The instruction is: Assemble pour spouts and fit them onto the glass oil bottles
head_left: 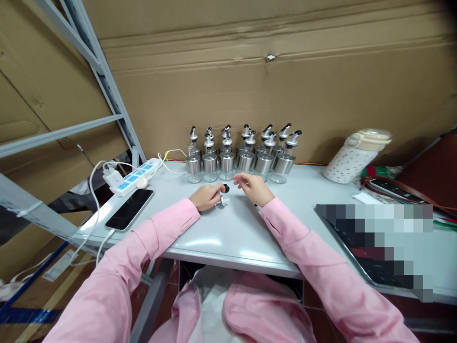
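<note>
My left hand (207, 196) is closed round a small pour spout, its black tip (226, 188) and pale lower end (224, 201) sticking out past the fingers. To its right, my right hand (255, 188) hovers over the table, fingers loosely bent and apart, apparently with nothing in them. A small dark thing, mostly hidden, shows under the right wrist. Just beyond both hands stand several oil dispenser bottles (226, 164) in rows, clear glass with steel sleeves and black-tipped pour spouts.
On the left of the grey table (214, 238) lie a phone (130, 209) and a white power strip (137, 177) with cables. A spotted flask (352, 157) and a dark flat object (367, 252), partly pixelated, are on the right. Cardboard (228, 81) rises behind; a metal frame (110, 90) stands left.
</note>
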{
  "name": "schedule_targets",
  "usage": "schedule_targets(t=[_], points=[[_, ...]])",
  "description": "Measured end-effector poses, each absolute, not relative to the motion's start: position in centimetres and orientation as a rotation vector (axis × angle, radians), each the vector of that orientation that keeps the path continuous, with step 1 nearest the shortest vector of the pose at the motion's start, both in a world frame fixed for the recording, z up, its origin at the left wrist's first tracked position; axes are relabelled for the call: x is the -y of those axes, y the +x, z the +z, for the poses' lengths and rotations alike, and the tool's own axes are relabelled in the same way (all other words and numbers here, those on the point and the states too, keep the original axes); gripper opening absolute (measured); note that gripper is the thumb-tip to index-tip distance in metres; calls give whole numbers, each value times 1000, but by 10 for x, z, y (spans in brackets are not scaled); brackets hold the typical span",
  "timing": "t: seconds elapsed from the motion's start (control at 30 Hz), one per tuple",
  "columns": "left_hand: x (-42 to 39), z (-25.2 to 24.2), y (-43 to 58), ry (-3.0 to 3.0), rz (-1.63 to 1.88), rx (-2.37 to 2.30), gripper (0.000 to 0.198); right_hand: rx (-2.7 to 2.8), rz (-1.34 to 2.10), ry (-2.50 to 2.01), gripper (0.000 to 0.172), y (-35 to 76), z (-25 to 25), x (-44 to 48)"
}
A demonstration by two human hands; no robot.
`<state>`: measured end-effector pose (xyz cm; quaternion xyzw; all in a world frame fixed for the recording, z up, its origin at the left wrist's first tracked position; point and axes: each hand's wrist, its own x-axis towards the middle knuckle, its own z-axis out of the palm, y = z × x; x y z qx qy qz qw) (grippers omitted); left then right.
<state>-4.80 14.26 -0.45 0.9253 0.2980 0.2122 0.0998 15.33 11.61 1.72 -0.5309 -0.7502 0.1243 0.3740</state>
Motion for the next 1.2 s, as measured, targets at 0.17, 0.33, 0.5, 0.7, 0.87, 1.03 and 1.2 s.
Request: schedule_targets(t=[0.17, 0.33, 0.5, 0.7, 0.87, 1.03, 1.2], points=[[-141, -3, -47, 2757, 614, -954, 25, 1757, 56, -1447, 30, 175, 27, -113], [-139, 0, -48, 2690, 539, -860, 33, 1662, 43, -1517, 27, 192, 30, -116], [-139, 0, -47, 2714, 490, -864, 48, 1749, 10, -1565, 23, 185, 25, -115], [-141, -5, -46, 2720, 632, -946, 46, 2065, 144, -1382, 21, 173, 20, -113], [-143, -5, -45, 2758, 718, -1009, 40, 2219, 251, -1310, 21, 161, 19, -108], [-143, -3, -46, 2800, 738, -925, 37, 2267, 283, -1245, 12, 155, 18, -106], [-142, -1, -46, 2789, 639, -836, 34, 2350, 260, -1246, 12, 156, 16, -107]])
